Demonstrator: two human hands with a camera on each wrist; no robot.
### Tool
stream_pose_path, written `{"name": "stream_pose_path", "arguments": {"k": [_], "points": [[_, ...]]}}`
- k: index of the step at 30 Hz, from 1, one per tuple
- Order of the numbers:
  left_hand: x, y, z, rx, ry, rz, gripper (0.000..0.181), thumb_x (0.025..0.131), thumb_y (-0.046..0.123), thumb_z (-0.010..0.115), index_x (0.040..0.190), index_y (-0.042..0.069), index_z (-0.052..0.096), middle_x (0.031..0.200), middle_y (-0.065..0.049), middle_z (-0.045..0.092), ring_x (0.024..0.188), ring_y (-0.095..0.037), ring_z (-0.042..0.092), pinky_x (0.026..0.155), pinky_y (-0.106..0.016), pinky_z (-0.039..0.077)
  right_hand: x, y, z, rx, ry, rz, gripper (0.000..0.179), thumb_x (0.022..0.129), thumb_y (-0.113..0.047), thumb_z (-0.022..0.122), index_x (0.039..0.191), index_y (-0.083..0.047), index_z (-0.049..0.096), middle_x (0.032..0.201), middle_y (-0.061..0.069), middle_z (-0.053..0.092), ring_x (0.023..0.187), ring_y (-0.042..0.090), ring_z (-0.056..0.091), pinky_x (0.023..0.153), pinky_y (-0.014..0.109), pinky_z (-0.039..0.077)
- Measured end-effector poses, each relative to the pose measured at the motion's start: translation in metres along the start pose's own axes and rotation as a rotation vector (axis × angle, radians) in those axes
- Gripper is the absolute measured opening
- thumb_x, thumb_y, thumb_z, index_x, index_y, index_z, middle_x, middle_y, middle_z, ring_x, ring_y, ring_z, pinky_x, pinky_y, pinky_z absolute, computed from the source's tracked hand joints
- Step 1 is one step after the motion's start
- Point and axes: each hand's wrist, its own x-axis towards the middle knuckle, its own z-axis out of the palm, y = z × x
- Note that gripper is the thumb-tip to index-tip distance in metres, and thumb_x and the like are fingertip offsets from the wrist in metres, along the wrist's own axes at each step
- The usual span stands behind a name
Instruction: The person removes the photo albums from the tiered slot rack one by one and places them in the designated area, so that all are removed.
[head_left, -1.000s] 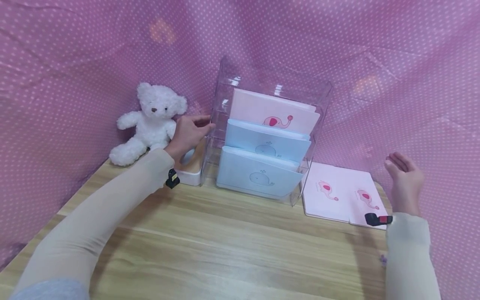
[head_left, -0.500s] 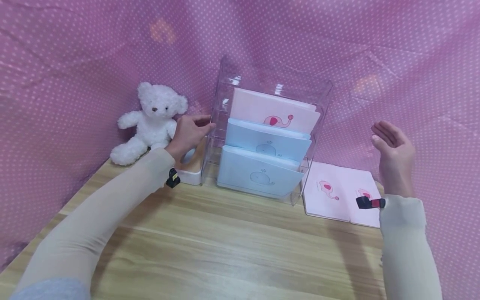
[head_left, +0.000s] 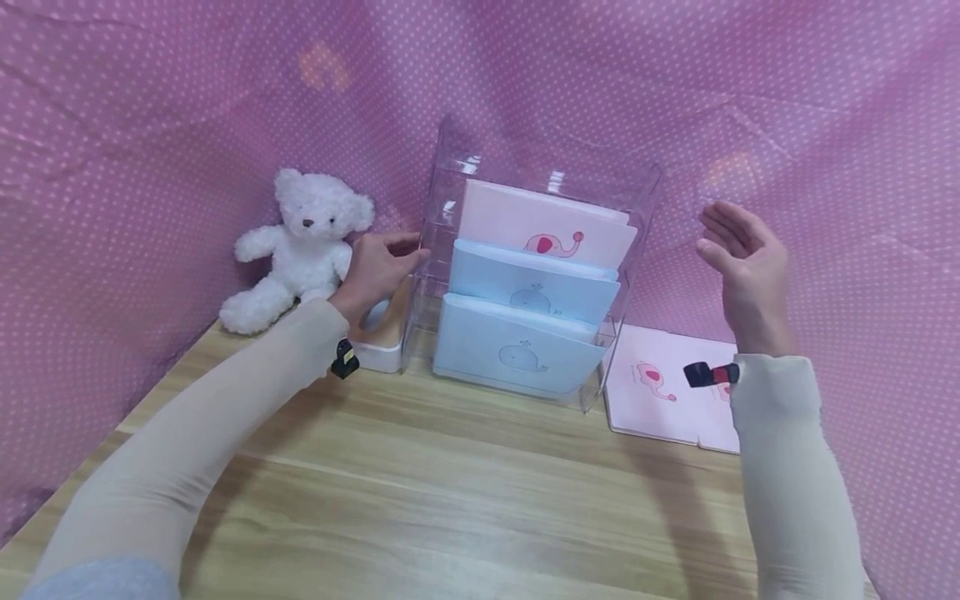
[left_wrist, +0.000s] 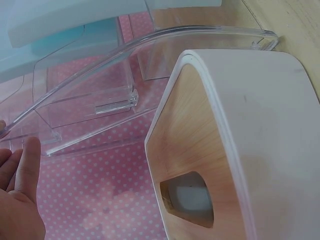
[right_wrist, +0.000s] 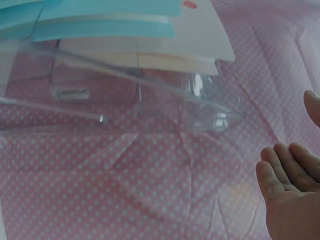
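Note:
A clear plastic file rack stands on the table, holding pink elephant notebooks in its back slot. Light blue whale notebooks fill the slots in front, including the front notebook. My left hand pinches the rack's left side edge between thumb and fingers; in the left wrist view the fingers lie just below that clear edge. To the right of the rack, my right hand is raised in the air with its fingers relaxed and nothing in it. In the right wrist view, its fingers are apart from the rack's corner.
Two pink elephant notebooks lie flat right of the rack, partly behind my right forearm. Left of it are a white-and-wood holder and a white teddy bear. A pink dotted cloth hangs behind the wooden table.
My right hand has risen and moved left toward the rack's right side, its forearm now covering more of the flat pink notebooks. My left hand has stayed at the rack's edge.

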Motion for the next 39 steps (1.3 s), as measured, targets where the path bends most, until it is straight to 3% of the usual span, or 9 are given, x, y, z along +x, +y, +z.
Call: {"name": "stream_pose_path", "arguments": {"k": [6,14,18,21,27,39], "points": [[-0.001,0.000,0.001,-0.008,0.004,-0.021,0.046,0.093,0.032,0.074,0.134,0.012,0.066,0.133,-0.011,0.070,0.116,-0.024,0.070,0.095,-0.037,0.062,0.012,0.003,0.023,-0.073,-0.078,0.026,0.059,0.084,0.012,0.072,0.139,0.004,0.054,0.133,0.009,0.067,0.128,0.020,0.061,0.106,0.019,0.052],[-0.002,0.003,0.001,-0.010,0.018,-0.017,0.045,0.093,0.030,0.075,0.133,0.010,0.066,0.132,-0.012,0.070,0.115,-0.025,0.070,0.094,-0.035,0.062,0.032,0.012,0.040,-0.251,-0.171,0.093,0.060,0.089,0.000,0.074,0.145,-0.003,0.052,0.151,0.018,0.053,0.136,0.025,0.054,0.105,0.014,0.051],[-0.002,0.003,0.000,-0.016,0.007,-0.046,0.047,0.094,0.031,0.074,0.135,0.011,0.065,0.134,-0.012,0.069,0.117,-0.025,0.069,0.095,-0.035,0.061,0.036,0.014,0.048,-0.429,-0.176,0.103,0.057,0.092,-0.008,0.074,0.145,-0.011,0.054,0.149,0.011,0.057,0.136,0.025,0.056,0.105,0.015,0.051],[-0.002,0.003,-0.001,-0.025,-0.004,-0.063,0.047,0.094,0.031,0.074,0.135,0.012,0.064,0.134,-0.011,0.069,0.118,-0.025,0.069,0.096,-0.035,0.061,0.038,0.017,0.053,-0.560,-0.227,0.122,0.056,0.093,-0.014,0.073,0.146,-0.015,0.053,0.148,0.008,0.058,0.133,0.023,0.059,0.106,0.020,0.052],[-0.001,0.002,-0.001,-0.016,-0.005,-0.077,0.046,0.093,0.030,0.075,0.134,0.012,0.065,0.133,-0.012,0.069,0.117,-0.025,0.069,0.095,-0.035,0.061,0.040,0.027,0.058,-0.600,-0.348,0.167,0.056,0.094,-0.013,0.072,0.147,-0.013,0.052,0.149,0.012,0.057,0.131,0.020,0.060,0.109,0.021,0.051],[0.000,0.005,0.001,-0.030,0.015,-0.056,0.045,0.092,0.028,0.076,0.132,0.009,0.067,0.130,-0.012,0.071,0.114,-0.025,0.071,0.094,-0.033,0.062,0.053,0.024,0.064,-0.590,-0.428,0.191,0.056,0.094,-0.023,0.074,0.146,-0.017,0.054,0.147,0.008,0.060,0.124,0.012,0.062,0.096,0.013,0.054]]}}
